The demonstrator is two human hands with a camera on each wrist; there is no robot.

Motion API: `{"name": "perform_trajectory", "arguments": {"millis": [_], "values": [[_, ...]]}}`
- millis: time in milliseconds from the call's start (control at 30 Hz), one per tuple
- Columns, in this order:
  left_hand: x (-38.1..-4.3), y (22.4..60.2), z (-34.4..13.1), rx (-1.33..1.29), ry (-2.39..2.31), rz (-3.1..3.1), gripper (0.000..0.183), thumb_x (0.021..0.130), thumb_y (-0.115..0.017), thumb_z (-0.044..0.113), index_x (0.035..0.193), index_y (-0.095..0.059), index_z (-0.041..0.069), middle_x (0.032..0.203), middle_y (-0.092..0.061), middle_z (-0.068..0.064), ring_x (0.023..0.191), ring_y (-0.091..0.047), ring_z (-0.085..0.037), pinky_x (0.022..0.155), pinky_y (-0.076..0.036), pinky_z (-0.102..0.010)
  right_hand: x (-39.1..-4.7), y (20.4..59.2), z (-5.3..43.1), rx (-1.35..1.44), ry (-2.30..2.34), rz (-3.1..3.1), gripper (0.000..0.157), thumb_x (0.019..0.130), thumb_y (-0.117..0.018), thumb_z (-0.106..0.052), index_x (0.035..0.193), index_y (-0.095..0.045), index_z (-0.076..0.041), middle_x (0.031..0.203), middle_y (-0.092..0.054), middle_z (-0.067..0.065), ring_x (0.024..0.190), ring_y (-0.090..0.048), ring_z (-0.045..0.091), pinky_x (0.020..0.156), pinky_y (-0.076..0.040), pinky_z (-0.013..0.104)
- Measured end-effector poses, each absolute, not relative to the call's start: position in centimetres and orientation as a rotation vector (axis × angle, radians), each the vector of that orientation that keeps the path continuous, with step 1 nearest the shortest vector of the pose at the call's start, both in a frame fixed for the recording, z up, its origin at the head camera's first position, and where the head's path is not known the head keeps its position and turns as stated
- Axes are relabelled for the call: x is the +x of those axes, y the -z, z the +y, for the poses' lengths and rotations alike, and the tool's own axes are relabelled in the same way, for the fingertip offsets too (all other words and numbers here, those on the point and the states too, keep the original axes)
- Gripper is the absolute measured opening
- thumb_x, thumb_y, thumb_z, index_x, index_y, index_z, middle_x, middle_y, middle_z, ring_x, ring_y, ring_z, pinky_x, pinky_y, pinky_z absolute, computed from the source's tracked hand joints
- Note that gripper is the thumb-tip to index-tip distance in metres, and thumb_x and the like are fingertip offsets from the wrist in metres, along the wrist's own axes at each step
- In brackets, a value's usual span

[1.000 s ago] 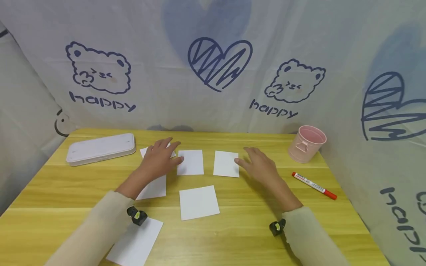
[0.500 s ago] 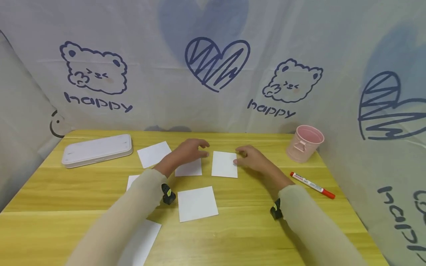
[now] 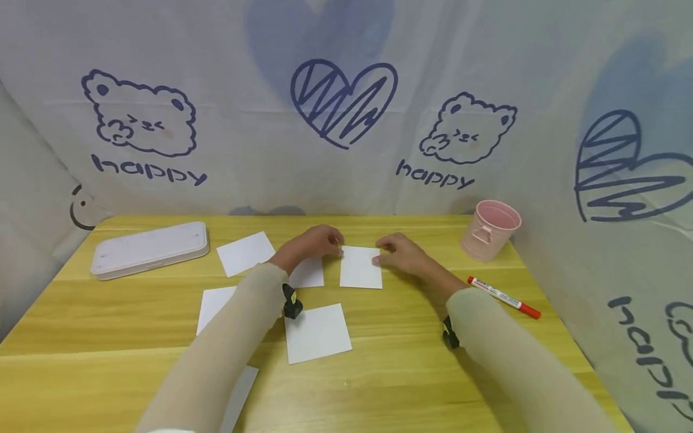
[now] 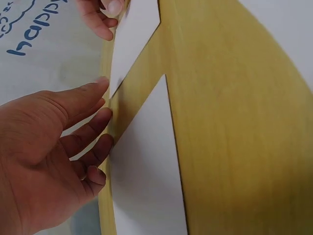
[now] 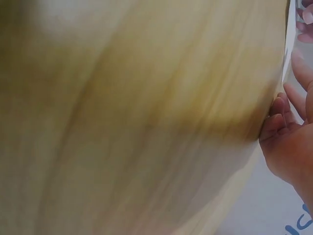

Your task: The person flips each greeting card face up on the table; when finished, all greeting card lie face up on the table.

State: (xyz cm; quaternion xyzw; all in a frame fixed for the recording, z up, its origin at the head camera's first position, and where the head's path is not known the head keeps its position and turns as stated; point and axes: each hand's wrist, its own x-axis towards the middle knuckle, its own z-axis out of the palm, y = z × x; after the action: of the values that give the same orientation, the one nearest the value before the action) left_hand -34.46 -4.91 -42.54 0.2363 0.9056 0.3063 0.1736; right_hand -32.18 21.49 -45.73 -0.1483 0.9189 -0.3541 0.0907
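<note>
Flat on the wooden table lies a white paper square (image 3: 361, 270), with a hand at either side. My left hand (image 3: 314, 242) reaches over a second paper square (image 3: 310, 276), its thumb tip at the first square's upper left corner. In the left wrist view the left hand (image 4: 54, 152) has its thumb stretched out and its other fingers loosely bent, gripping nothing. My right hand (image 3: 403, 255) has its thumb at the first square's right edge. Seen from the right wrist, that hand (image 5: 291, 132) sits at the picture's edge, thumb and fingers apart.
More white papers lie around: one behind the left forearm (image 3: 246, 254), one nearer me (image 3: 319, 337), others partly under the left sleeve. A white case (image 3: 150, 249) is at the back left. At the right stand a pink bucket (image 3: 487, 237) and a red-capped marker (image 3: 503, 297) lying flat.
My left hand has moved right, from over the left papers to the left side of the right-hand square. My right hand stays near that square's right edge, its fingers a little more bent.
</note>
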Motion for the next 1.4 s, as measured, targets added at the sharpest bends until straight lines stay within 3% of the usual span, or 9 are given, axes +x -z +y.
{"name": "perform_trajectory", "arguments": {"millis": [467, 700, 933, 1100, 1233, 1300, 1400], "values": [[-35.2, 43.5, -4.3, 0.695, -0.848, 2.610, 0.029, 0.094, -0.071, 0.015, 0.120, -0.069, 0.002, 0.110, -0.069, -0.012, 0.089, -0.057, -0.018, 0.084, -0.048, -0.032, -32.0, 45.4, 20.7, -0.341, 0.974, 2.757, 0.042, 0.091, -0.077, -0.028, 0.124, -0.065, -0.005, 0.124, -0.057, 0.014, 0.116, -0.052, 0.028, 0.109, -0.041, 0.046], [-35.3, 43.5, -4.0, 0.664, -0.832, 2.618, 0.034, 0.096, -0.070, 0.020, 0.126, -0.067, 0.005, 0.124, -0.067, -0.012, 0.104, -0.060, -0.023, 0.096, -0.049, -0.038, -31.8, 45.3, 20.7, -0.280, 1.013, 2.735, 0.042, 0.090, -0.077, -0.025, 0.123, -0.063, -0.003, 0.117, -0.057, 0.012, 0.109, -0.051, 0.025, 0.103, -0.043, 0.044], [-35.4, 43.4, -3.8, 0.624, -0.825, 2.648, 0.023, 0.096, -0.069, 0.019, 0.116, -0.070, 0.007, 0.113, -0.069, -0.008, 0.104, -0.056, -0.024, 0.113, -0.031, -0.047, -31.6, 45.2, 20.4, -0.284, 1.034, 2.737, 0.044, 0.091, -0.077, -0.024, 0.125, -0.061, -0.001, 0.120, -0.057, 0.015, 0.111, -0.051, 0.027, 0.105, -0.042, 0.046], [-35.3, 43.1, -4.1, 0.589, -0.954, 2.580, 0.026, 0.095, -0.068, 0.015, 0.118, -0.066, 0.002, 0.115, -0.066, -0.012, 0.095, -0.056, -0.021, 0.096, -0.045, -0.040, -31.5, 44.9, 20.4, -0.289, 1.046, 2.729, 0.046, 0.094, -0.073, -0.026, 0.131, -0.058, -0.003, 0.125, -0.057, 0.015, 0.115, -0.053, 0.029, 0.107, -0.043, 0.047], [-35.1, 42.8, -4.3, 0.580, -1.168, 2.458, 0.028, 0.095, -0.066, 0.014, 0.118, -0.062, -0.001, 0.106, -0.066, -0.012, 0.086, -0.055, -0.019, 0.077, -0.048, -0.032, -31.3, 44.6, 20.9, -0.261, 1.231, 2.673, 0.039, 0.099, -0.065, -0.020, 0.131, -0.056, -0.001, 0.120, -0.063, 0.016, 0.105, -0.062, 0.028, 0.094, -0.052, 0.042], [-34.9, 42.7, -4.5, 0.538, -1.306, 2.367, 0.028, 0.095, -0.065, 0.013, 0.119, -0.060, -0.001, 0.101, -0.065, -0.011, 0.084, -0.057, -0.019, 0.076, -0.049, -0.032, -31.1, 44.5, 21.0, -0.256, 1.359, 2.630, 0.035, 0.100, -0.063, -0.015, 0.130, -0.056, 0.001, 0.113, -0.066, 0.018, 0.095, -0.067, 0.026, 0.086, -0.056, 0.038], [-34.1, 42.3, -4.7, 0.443, -1.531, 2.222, 0.030, 0.096, -0.064, 0.009, 0.123, -0.058, -0.002, 0.105, -0.065, -0.012, 0.087, -0.062, -0.020, 0.085, -0.054, -0.035, -30.5, 44.0, 20.7, -0.250, 1.511, 2.582, 0.033, 0.100, -0.061, -0.011, 0.129, -0.057, 0.003, 0.103, -0.070, 0.019, 0.083, -0.070, 0.026, 0.081, -0.059, 0.038]]}}
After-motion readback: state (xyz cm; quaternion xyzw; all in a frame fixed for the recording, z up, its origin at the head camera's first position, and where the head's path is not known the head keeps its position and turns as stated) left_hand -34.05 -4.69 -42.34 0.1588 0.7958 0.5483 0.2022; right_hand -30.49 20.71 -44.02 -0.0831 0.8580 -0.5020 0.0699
